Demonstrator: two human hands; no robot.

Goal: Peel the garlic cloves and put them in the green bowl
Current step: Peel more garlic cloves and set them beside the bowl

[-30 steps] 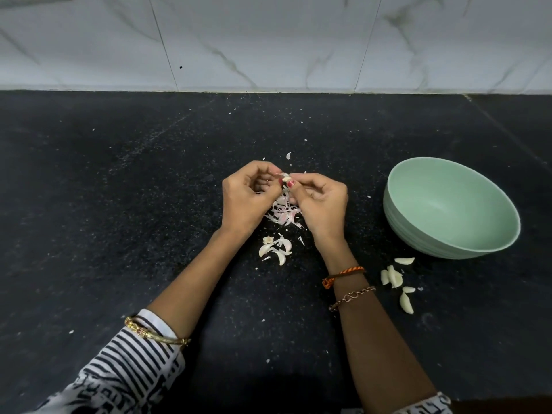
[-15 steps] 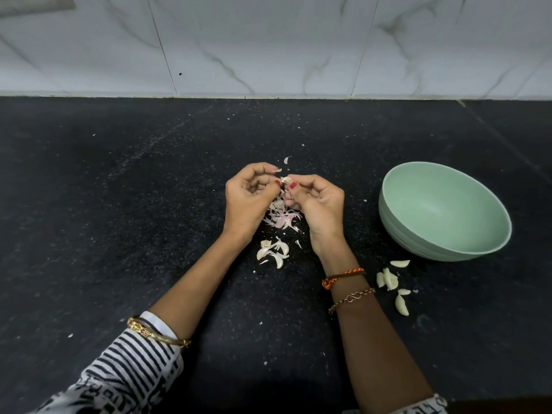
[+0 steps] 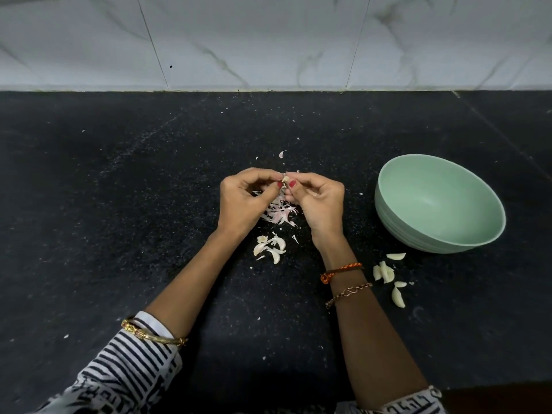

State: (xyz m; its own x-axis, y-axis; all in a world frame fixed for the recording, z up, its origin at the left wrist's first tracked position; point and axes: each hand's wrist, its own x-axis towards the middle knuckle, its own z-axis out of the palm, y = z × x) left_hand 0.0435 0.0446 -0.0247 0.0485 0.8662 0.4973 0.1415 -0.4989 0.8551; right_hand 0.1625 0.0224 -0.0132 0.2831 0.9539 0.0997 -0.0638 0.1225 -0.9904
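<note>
Garlic clove is kept pinched between both hands' fingertips, as a second ago. Peeled cloves are seen lying nearest, beside the right wrist; further off, left hand and right hand are curled above skins. Green bowl is shown empty beyond.

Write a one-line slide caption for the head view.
Both hands, left hand and right hand, pinch a garlic clove over peel scraps; green bowl sits empty.
</note>
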